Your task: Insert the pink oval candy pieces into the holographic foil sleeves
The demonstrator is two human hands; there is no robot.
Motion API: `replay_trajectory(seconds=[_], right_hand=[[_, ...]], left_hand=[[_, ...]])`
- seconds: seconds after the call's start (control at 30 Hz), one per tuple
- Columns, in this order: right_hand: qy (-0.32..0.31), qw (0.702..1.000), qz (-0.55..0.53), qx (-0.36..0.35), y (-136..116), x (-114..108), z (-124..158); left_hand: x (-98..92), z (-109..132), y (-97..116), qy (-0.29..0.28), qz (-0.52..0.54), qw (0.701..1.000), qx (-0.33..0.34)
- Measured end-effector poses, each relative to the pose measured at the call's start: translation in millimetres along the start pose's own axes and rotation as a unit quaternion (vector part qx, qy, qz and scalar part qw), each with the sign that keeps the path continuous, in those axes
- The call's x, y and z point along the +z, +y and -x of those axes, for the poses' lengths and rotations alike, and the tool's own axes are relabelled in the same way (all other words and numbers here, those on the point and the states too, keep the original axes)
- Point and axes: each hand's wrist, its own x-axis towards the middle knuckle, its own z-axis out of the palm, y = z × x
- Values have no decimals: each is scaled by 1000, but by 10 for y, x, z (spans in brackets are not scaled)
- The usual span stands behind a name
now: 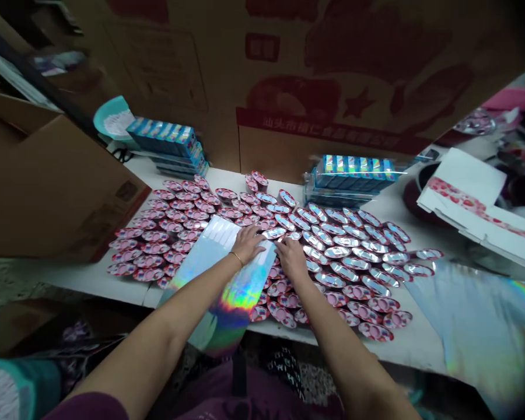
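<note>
A shiny rainbow-reflecting sheet (221, 274) lies tilted across rows of small oval-topped packs, overhanging the table's front edge. My left hand (247, 246) rests on its upper part, fingers stretched out over the surface. At the sheet's upper right corner, my right hand (292, 258) has its fingers closed together; the fingertips are partly hidden, and the corner seems to be between them. Pink oval-topped packs (155, 236) stand to the left and in front. On the right, many packs carry silvery tops (343, 271).
Stacks of blue boxes in clear wrap (168, 146) (354, 175) stand at the back against a large carton (214, 128). An open carton (48, 181) is on the left. Another shiny sheet (485, 315) lies at the right, below a white box (481, 192). A teal tub (35, 379) sits low left.
</note>
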Motion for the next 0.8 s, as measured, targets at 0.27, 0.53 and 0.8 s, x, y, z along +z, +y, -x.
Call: replay_trajectory(seconds=[0.27,0.53,0.8], right_hand=[[-26,993,117,-17,-169,30,231],[-4,995,95,17,-233,47,158],[18,1000,16,-7,-250,67,234]], left_hand=[[49,21,-1,13,38,999,-19],[17,16,32,16,29,999,-13],[43,10,46,15,19,1000,-19]])
